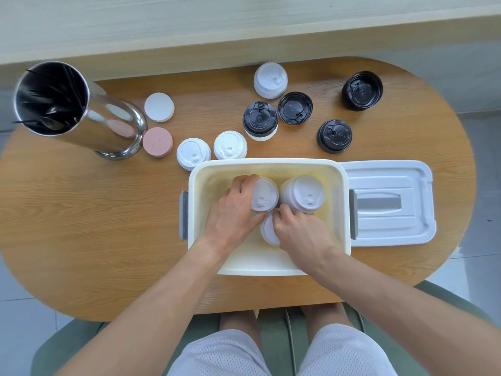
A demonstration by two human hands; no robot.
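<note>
Landmark: white bin [271, 162] on oval wooden table [81, 213].

Far left of bin: steel canister [78, 109], white disc [159, 107], pink disc [157, 142].

Behind bin: white-lidded cups [230, 145] and black-lidded cups [334, 136], none in the way.

Inside bin: left hand [230, 210] grips rear-left cup [264, 195]. Right hand [301, 232] curls round near cup [268, 229]. Third cup [303, 194] stands rear-right.

Just right of bin: bin lid [390, 202].

Lid embossing unreadable.
</note>
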